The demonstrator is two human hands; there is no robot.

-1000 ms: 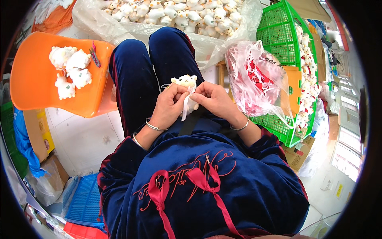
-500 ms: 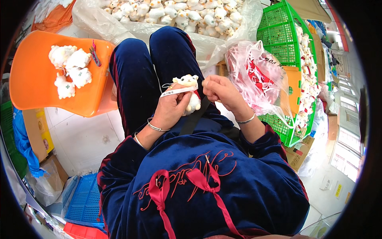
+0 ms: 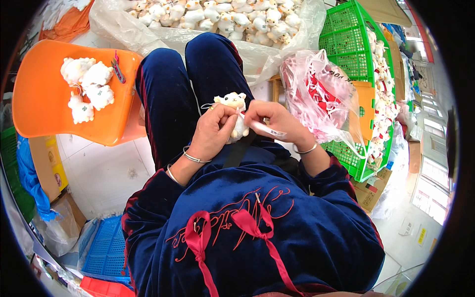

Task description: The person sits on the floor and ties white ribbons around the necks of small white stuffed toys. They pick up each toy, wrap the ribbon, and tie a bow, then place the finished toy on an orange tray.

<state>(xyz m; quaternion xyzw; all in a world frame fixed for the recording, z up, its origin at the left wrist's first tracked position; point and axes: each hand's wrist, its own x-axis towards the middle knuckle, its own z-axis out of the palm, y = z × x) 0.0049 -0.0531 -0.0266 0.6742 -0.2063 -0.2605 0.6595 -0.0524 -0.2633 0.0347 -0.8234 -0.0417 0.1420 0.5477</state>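
Observation:
A small white plush animal with ears and a dark-eyed face sits upright on my lap, a thin white loop at its side. My left hand is closed at its neck, thumb and forefinger pinched on a narrow red-and-white ribbon; the exact grip is partly hidden. From the other side my right hand comes close to the toy with bent fingers. A white printed end of the ribbon runs out under those fingers. Both hands cover much of the toy's body.
On the left, an orange stool bears several white plush toys and small snips. A big clear bag of plush toys lies ahead. To the right are a plastic bag of red-and-white ribbons and a green crate beside more toys.
The ribbon's white end has gone from the left hand's side over to the right hand. My right hand has moved left and down, close to the toy's chest. The toy stays in place.

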